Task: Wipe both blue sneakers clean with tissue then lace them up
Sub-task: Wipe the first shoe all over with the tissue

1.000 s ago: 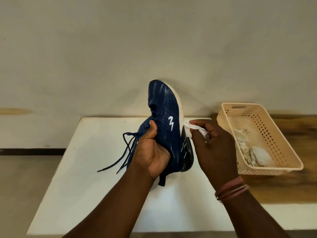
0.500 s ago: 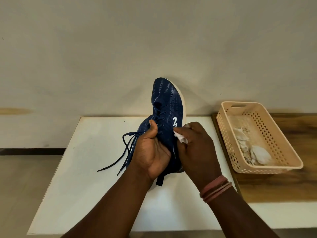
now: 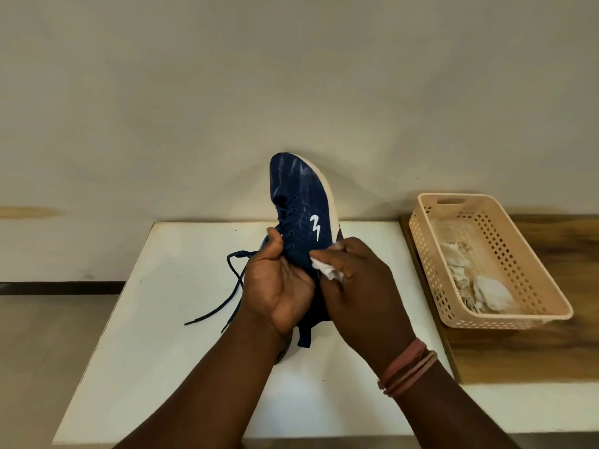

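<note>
Our left hand (image 3: pixel 278 286) gripped the sneaker (image 3: pixel 301 205) toe-up above the table (image 3: pixel 162 319). Our right hand (image 3: pixel 359 286) pinched the tissue (image 3: pixel 325 270), which had slid from the white sole edge onto the blue side below the logo, so we judged wiping was progressing and lacing not begun. Laces (image 3: pixel 227 286) dangled loose. Beyond, used tissues lay in the basket (image 3: pixel 534 270).

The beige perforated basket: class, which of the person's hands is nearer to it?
Right. The right hand, pinching a tissue against the blue sneaker, sits between the sneaker and the basket. The left hand grips the sneaker's far side, farther away.
</note>
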